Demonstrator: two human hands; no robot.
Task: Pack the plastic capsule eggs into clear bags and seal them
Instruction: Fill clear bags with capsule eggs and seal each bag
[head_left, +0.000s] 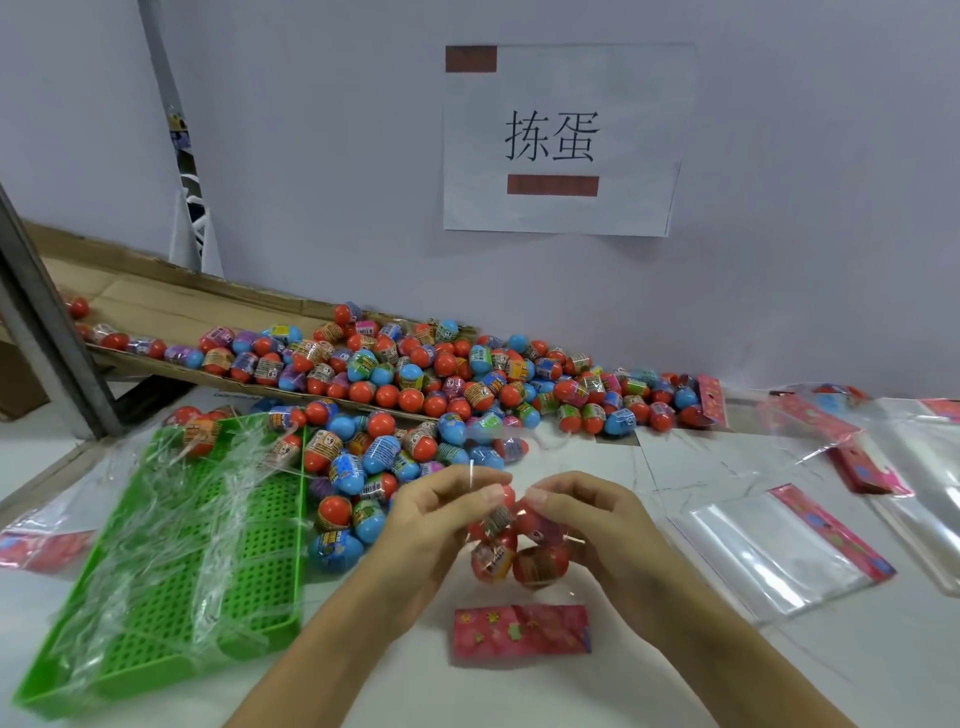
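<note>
We hold a clear bag of capsule eggs (511, 545) between both hands above the white table (675, 691), near its front edge. Our left hand (436, 514) pinches the top of the bag with fingers pressed together, and our right hand (587, 514) pinches it from the other side, fingertips close to the left ones. Inside the bag we see several red eggs bunched together. Its pink header card (522, 631) lies flat on the table just below. A big pile of loose red and blue capsule eggs (415, 384) spreads behind our hands, spilling from a cardboard tray (166, 306). A green perforated tray (171, 571) strewn with clear plastic strips lies to the left. Empty clear bags (774, 551) with pink headers lie to the right. A paper sign (563, 140) hangs on the wall.
</note>
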